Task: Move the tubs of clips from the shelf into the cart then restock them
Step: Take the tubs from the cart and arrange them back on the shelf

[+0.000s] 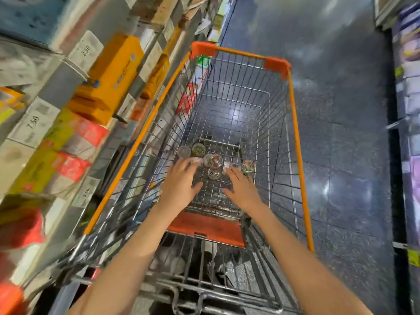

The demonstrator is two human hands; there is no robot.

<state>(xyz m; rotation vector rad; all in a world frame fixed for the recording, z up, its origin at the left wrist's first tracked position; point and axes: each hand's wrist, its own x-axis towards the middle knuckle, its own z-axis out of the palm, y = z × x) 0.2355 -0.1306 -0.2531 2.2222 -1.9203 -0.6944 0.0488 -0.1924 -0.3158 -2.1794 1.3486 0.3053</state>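
Several small clear tubs of clips (213,161) lie on the wire floor of the orange-rimmed shopping cart (297,137). Some tubs stand upright, two lie on their sides. My left hand (181,181) reaches down into the cart, fingers straight, its tips touching a tub lying on its side (196,160). My right hand (242,186) is also inside the cart with spread fingers, its tips at another sideways tub (228,165). Neither hand is curled around a tub. The picture is blurred by motion.
Shelves (56,105) with orange, yellow and red boxes and price tags run along the left of the cart. Dark speckled floor (341,98) stretches ahead and right. More shelving (409,87) lines the far right. The cart's orange child-seat flap (206,228) lies below my wrists.
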